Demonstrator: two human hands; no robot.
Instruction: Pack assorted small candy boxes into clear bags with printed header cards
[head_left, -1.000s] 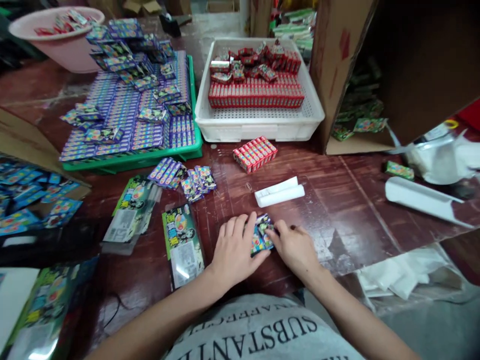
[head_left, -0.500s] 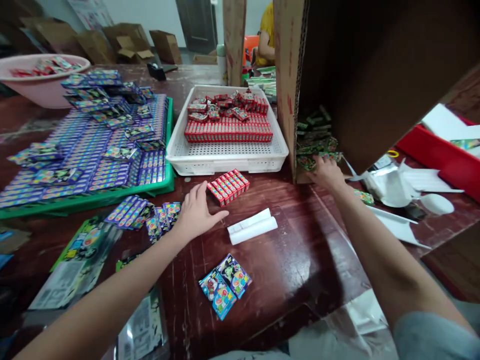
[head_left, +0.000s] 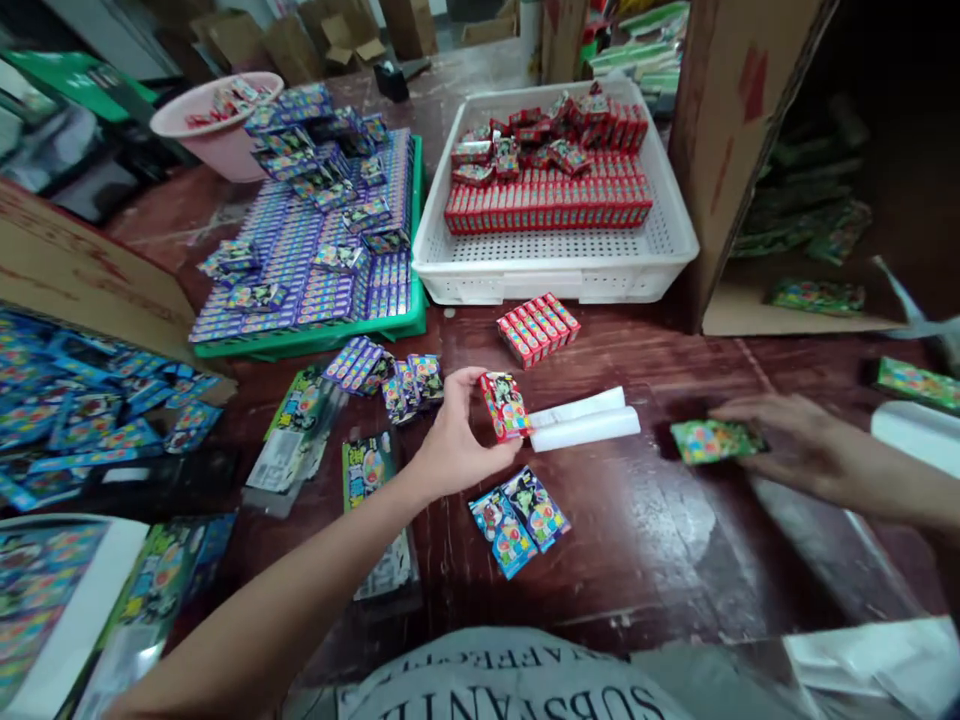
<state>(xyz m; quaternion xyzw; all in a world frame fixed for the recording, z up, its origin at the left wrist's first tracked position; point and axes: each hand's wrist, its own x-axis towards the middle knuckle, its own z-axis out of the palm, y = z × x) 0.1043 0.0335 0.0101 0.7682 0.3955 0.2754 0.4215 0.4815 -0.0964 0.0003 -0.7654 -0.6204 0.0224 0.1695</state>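
Note:
Between the thumb and fingers of my left hand [head_left: 457,440] is a small red box [head_left: 505,406] with a cartoon front. My right hand [head_left: 802,445], blurred by motion, grips a flat green box [head_left: 716,441] over the table on the right. Below my left hand lie two boxes side by side, a blue box [head_left: 504,530] and a purple box [head_left: 536,508]. A folded white paper strip [head_left: 589,420] rests between my hands. Beyond it sits a row of red boxes [head_left: 540,330]. Purple boxes [head_left: 412,385] lie left of my left hand.
A white basket [head_left: 555,285] of red boxes and a green tray [head_left: 315,340] stacked with purple boxes stand behind. At right, a cardboard carton [head_left: 739,170] holds green packs. Blue boxes [head_left: 82,400] fill the left side. A pink basin [head_left: 225,140] stands far left.
My right hand has come out of the carton with a green box. My left hand now holds a red box, away from the red row. The view has shifted left and down.

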